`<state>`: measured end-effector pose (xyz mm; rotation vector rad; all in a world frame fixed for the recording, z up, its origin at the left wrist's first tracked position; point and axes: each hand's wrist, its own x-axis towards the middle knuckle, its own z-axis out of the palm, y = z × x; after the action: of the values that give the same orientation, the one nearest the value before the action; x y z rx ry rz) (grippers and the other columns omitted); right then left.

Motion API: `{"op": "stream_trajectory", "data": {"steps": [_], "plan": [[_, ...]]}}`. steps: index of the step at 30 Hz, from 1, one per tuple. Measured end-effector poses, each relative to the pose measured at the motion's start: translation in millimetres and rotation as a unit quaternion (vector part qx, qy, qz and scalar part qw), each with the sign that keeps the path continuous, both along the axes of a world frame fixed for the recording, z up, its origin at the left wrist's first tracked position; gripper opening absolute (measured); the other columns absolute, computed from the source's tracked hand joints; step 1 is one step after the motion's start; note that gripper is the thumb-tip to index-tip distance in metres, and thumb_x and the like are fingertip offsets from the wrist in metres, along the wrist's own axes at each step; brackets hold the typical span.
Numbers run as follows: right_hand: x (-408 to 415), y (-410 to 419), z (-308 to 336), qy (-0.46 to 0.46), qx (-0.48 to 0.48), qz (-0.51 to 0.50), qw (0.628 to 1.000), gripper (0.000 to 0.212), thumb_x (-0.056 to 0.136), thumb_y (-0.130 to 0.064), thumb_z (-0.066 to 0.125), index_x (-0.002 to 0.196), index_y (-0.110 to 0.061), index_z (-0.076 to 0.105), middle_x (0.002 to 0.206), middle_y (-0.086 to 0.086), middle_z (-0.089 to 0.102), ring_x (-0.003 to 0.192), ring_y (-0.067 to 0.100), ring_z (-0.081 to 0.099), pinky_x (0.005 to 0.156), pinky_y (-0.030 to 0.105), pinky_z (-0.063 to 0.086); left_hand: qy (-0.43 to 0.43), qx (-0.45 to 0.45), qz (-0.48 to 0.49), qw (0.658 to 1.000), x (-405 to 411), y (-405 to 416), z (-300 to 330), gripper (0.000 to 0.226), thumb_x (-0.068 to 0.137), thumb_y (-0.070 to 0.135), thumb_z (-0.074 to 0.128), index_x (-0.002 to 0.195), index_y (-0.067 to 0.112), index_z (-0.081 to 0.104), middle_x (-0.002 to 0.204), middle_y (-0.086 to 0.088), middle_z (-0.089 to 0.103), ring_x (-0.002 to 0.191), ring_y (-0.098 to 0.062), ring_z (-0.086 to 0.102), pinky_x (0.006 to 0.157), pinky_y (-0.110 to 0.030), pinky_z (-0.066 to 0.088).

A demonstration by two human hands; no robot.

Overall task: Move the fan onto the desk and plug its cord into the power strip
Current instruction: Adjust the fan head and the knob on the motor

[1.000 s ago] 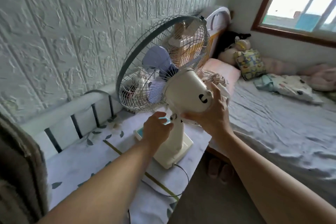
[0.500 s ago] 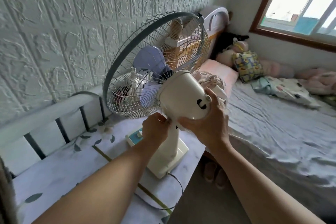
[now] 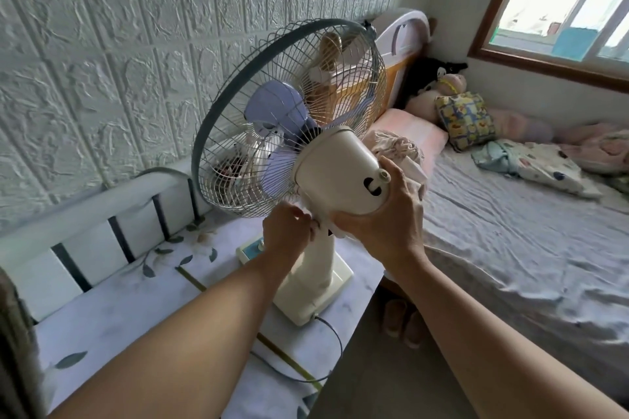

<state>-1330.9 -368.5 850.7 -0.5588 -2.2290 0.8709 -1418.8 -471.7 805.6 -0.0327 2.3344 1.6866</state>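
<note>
A cream table fan (image 3: pixel 335 168) with pale purple blades and a wire cage stands on the desk (image 3: pixel 112 313), which has a white leaf-patterned cover. Its square base sits near the desk's right edge. My right hand (image 3: pixel 383 219) cups the underside of the motor housing. My left hand (image 3: pixel 286 235) pinches the neck where the housing joins the stem. The dark cord (image 3: pixel 332 338) leaves the back of the base and loops over the desk edge. No power strip is visible.
A white rail with dark bars (image 3: pixel 102 214) borders the desk against the textured wall. A bed (image 3: pixel 510 241) with pillows and plush toys lies to the right. Slippers (image 3: pixel 403 321) sit on the floor between desk and bed. A window (image 3: pixel 571 0) is at upper right.
The fan head has tilted and turned a little under both hands. My left hand moved up from the stem to the neck joint. The view shifted slightly left.
</note>
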Motion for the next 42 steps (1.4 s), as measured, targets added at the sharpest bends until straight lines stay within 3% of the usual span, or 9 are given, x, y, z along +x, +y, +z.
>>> {"op": "stream_trajectory", "data": {"steps": [4,7,11,15,19,25,29,34,42], "plan": [[0.0,1.4,-0.6,0.002,-0.001,-0.002,1.000,0.104,0.040,-0.043,0.085,0.134,-0.032,0.041,0.113,0.001,0.049,0.092,0.004,0.030,0.075,0.021,0.028,-0.145,0.073,0.007,0.987,-7.8,-2.5,-9.5,0.015,0.089,0.012,0.054,0.079,0.004,0.063,0.049,-0.006,0.065,0.041,-0.017,0.062,0.048,-0.023,0.053],[-0.5,1.6,-0.1,-0.007,-0.002,0.000,1.000,0.104,0.041,-0.043,0.086,0.134,-0.032,0.040,0.116,0.002,0.049,0.092,0.005,0.030,0.075,0.019,0.027,0.047,-0.053,-0.006,0.997,2.5,2.8,-19.3,0.016,0.083,0.018,0.060,0.096,0.009,0.056,0.091,-0.014,0.070,0.088,-0.031,0.068,0.081,-0.032,0.053],[-0.3,2.4,0.9,0.000,-0.007,0.007,1.000,0.102,0.043,-0.042,0.084,0.134,-0.031,0.041,0.114,0.005,0.050,0.087,0.001,0.023,0.067,0.013,0.020,0.193,-0.118,-0.018,0.974,10.8,7.9,-21.6,0.006,0.079,0.016,0.059,0.080,0.012,0.054,0.081,-0.005,0.066,0.087,-0.029,0.062,0.068,-0.026,0.038],[-0.7,2.5,-0.1,-0.002,-0.001,0.015,1.000,0.099,0.044,-0.042,0.084,0.132,-0.030,0.042,0.115,0.005,0.052,0.083,-0.002,0.019,0.058,0.015,0.018,0.019,0.008,0.031,0.999,0.6,8.9,-17.5,0.012,0.079,0.011,0.059,0.084,0.001,0.062,0.062,-0.012,0.068,0.062,-0.026,0.064,0.072,-0.033,0.054],[-1.2,3.6,0.6,-0.008,-0.013,0.012,1.000,0.101,0.043,-0.046,0.083,0.133,-0.034,0.039,0.118,0.001,0.050,0.089,0.000,0.024,0.060,0.001,0.025,-0.168,0.154,0.016,0.974,-7.1,6.5,-12.8,0.024,0.085,-0.001,0.047,0.064,0.005,0.057,0.036,-0.003,0.055,0.026,-0.013,0.049,0.037,-0.018,0.043],[-3.0,1.0,1.4,-0.011,-0.009,0.004,1.000,0.102,0.043,-0.043,0.085,0.134,-0.032,0.040,0.118,0.003,0.051,0.088,0.000,0.023,0.058,0.015,0.020,-0.014,-0.052,-0.079,0.995,-4.6,-4.0,-44.0,0.040,0.078,0.009,0.062,0.117,0.016,0.056,0.120,-0.009,0.064,0.110,-0.028,0.060,0.090,-0.035,0.049],[-3.0,1.7,2.0,-0.017,-0.011,0.003,1.000,0.102,0.042,-0.045,0.083,0.134,-0.033,0.039,0.120,0.000,0.051,0.094,0.006,0.033,0.060,-0.003,0.023,0.066,-0.107,-0.146,0.981,-5.7,12.5,-56.4,0.050,0.066,0.018,0.082,0.108,0.012,0.055,0.112,-0.007,0.067,0.106,-0.028,0.062,0.092,-0.036,0.049],[-3.9,1.2,2.9,-0.012,-0.012,0.003,1.000,0.101,0.041,-0.046,0.082,0.132,-0.033,0.041,0.116,-0.001,0.049,0.098,0.014,0.043,0.070,0.019,0.032,0.136,-0.113,-0.096,0.980,-6.2,19.0,-63.2,0.043,0.069,0.023,0.081,0.103,0.009,0.059,0.107,-0.008,0.071,0.102,-0.026,0.066,0.093,-0.034,0.050],[-10.7,-2.2,10.4,-0.043,-0.013,-0.026,0.999,0.096,0.042,-0.047,0.080,0.129,-0.037,0.041,0.112,0.000,0.049,0.093,0.012,0.035,0.069,0.024,0.031,0.146,-0.126,-0.102,0.976,-6.9,16.6,-59.7,0.048,0.067,0.025,0.083,0.105,0.009,0.059,0.108,-0.009,0.071,0.103,-0.025,0.066,0.092,-0.034,0.051]]}}
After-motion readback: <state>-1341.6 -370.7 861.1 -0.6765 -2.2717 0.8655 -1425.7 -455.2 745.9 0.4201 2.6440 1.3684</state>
